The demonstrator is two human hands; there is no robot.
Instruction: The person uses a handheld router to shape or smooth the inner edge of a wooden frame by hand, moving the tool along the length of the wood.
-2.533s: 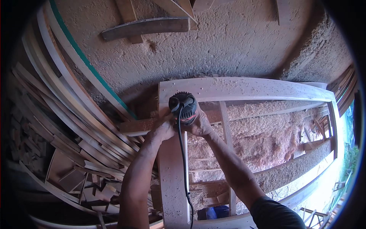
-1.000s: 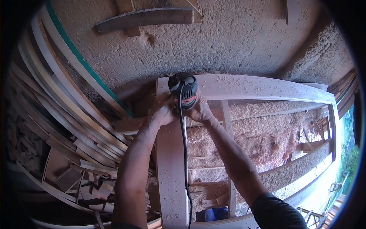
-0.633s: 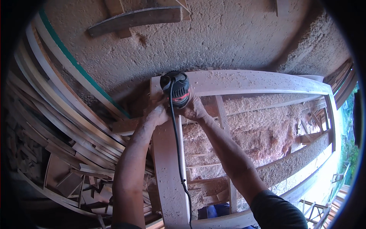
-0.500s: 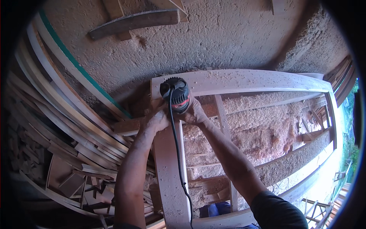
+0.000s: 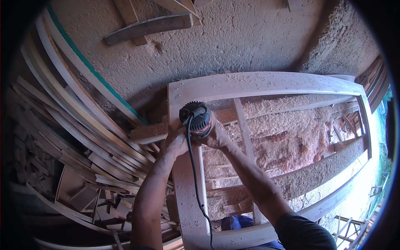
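Near the far left corner of a pale wooden frame (image 5: 266, 83), we held a corded power tool (image 5: 195, 118), our fingers clamped around its dark body from both sides. Our left hand (image 5: 178, 141) gripped its left flank and our right hand (image 5: 217, 135) its right, neither clearly nearer. The tool stood over the frame's left board (image 5: 187, 200), whose long axis ran straight away from us; the far rail crossed just beyond. Its own long axis pointed roughly up at us, showing mainly the vented end, so we could not judge its tilt well. Black cord (image 5: 201, 206) trailed back along the board's inner edge. Hidden beneath the housing and our hands were the working end, any contact with the wood and most of the fingertips. Glare bleached the right side, and the frame's near left corner was cut off below.
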